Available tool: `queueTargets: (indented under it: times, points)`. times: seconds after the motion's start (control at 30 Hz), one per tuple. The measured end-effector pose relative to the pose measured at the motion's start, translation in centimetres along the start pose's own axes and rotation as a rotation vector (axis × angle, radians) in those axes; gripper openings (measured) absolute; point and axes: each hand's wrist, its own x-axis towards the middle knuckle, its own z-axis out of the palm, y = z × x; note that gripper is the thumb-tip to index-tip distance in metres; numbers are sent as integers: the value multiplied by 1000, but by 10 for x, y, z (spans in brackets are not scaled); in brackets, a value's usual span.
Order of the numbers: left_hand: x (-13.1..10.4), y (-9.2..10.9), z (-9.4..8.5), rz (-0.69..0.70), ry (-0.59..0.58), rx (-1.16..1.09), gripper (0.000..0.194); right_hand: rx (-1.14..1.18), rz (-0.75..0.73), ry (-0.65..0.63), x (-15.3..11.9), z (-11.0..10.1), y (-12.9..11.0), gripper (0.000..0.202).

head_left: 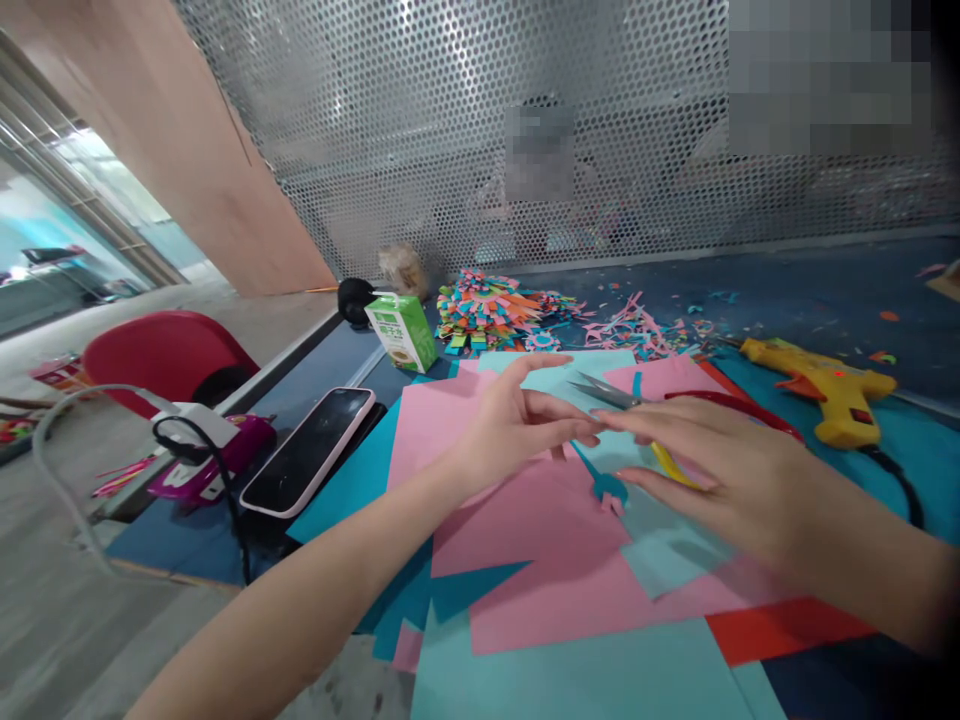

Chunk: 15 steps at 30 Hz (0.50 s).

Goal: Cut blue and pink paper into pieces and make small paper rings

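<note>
Closely, the loosely bent left hand point(504, 425) and the right hand point(739, 468), its thumb parted from its fingers, are pictured tip to tip, any grip impossible to tell, with a teal cutout point(609, 487) seen beside the right thumb and scissors point(609, 393) partly covered by the right fingers.

You've got flat pink sheets point(525, 615) and pale-blue sheets point(570, 675) of smooth, matt paper, plus slim grey scissors point(616, 396) with metal blades. Your yellow pistol-shaped glue gun point(840, 385) looks like smooth plastic, your pink-edged rectangular phone point(311, 455) has glossy black glass. Ahead of you: shiny silver perforated metal panel point(420, 110); red curved chair point(169, 345), smooth plastic.
</note>
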Motion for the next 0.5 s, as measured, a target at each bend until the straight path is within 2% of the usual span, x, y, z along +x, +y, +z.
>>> queueTargets:
  times: [0.1, 0.2, 0.3, 0.4, 0.43, 0.5]
  points:
    - [-3, -1, 8, -90, 51, -79, 61, -47, -44, 60, 5, 12, -1, 26]
    - [-5, -5, 16, -157, 72, -149, 59, -96, -49, 62, 4, 10, -3, 24]
    - [-9, -6, 24, -177, 77, -189, 54, -160, -138, 47, 4, 2, -4, 32]
    - [-12, -2, 26, -167, 69, -193, 58, -247, -208, 36, 3, -3, -3, 39]
    - [-12, 0, 26, -154, 55, -197, 59, -253, -176, 28, 3, -3, -3, 38]
    - [-14, 4, 24, -116, 30, -194, 55, -182, -2, 40, 2, -4, -1, 32]
